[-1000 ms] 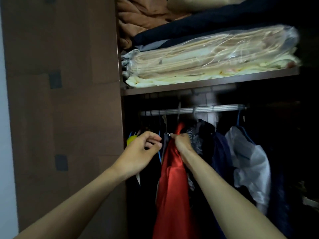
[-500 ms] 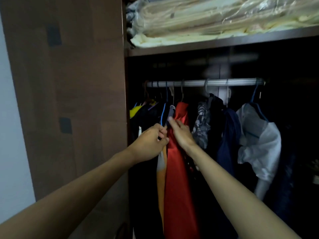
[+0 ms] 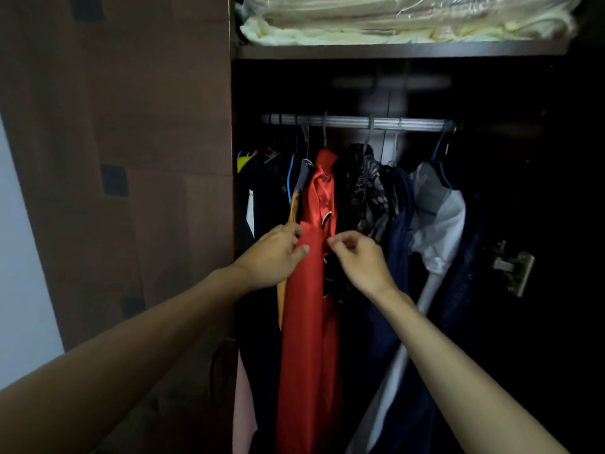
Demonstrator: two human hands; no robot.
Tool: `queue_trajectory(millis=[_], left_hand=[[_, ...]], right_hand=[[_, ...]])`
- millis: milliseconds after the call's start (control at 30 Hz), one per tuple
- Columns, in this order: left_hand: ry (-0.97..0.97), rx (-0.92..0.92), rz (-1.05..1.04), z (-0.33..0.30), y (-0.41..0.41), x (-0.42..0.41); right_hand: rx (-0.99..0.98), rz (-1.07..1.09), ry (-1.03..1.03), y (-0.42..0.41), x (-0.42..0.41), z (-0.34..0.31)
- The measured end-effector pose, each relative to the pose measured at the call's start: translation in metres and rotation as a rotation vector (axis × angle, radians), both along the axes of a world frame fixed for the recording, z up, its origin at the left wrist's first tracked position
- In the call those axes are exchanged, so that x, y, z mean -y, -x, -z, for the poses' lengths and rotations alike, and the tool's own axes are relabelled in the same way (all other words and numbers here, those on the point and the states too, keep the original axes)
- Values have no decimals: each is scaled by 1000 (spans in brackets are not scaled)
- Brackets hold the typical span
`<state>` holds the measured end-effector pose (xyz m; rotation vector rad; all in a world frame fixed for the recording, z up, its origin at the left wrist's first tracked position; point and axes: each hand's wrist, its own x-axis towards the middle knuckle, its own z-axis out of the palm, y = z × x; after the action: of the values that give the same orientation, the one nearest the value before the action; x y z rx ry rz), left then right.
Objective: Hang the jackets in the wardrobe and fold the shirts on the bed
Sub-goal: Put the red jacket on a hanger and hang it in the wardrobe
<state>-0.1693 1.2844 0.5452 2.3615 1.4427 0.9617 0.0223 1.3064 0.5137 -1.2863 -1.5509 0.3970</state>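
A shiny red jacket (image 3: 311, 322) hangs from the silver rail (image 3: 357, 122) in the open wardrobe. My left hand (image 3: 273, 257) grips the jacket's left front edge at chest height, thumb over the cloth. My right hand (image 3: 360, 260) hovers just right of that edge with its fingers curled; what they pinch, if anything, I cannot make out. An orange and grey garment (image 3: 296, 204) hangs directly left of the red jacket.
Other hung clothes fill the rail: dark ones (image 3: 262, 198) at the left, a patterned one (image 3: 368, 188), a navy one (image 3: 401, 231) and a white one (image 3: 438, 217). Bagged cream bedding (image 3: 406, 21) lies on the shelf above. The brown wardrobe door (image 3: 131, 158) stands at the left.
Both hands have dropped from the hanger hook area near the jacket's collar to its chest. The view has tilted down, so less of the top shelf shows.
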Motion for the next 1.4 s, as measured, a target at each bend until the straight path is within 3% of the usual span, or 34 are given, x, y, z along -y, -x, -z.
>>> queue_trajectory(millis=[200,400,633,800,1067,1267,1400], left_hand=[[10,30,-109,17,59,81],[70,33,-333,64,168,211],[291,121,-810,139,269,387],[373,267,-1216,173,290,530],[468,414,-1779,237,169,728],[641,767,-2304,311,-43,841],[666,1017,-2520,347,-176,874]], right_hand=[[-27,-261,71,75,81,19],[218,-645,299,189,157,60],[470,-1213,458,339,276,134],[643,-1560,451,409,363,171],[885,-1994,418,436,526,251],[1260,-2359,332,360,688,322],[1486,-2565,94,280,768,348]])
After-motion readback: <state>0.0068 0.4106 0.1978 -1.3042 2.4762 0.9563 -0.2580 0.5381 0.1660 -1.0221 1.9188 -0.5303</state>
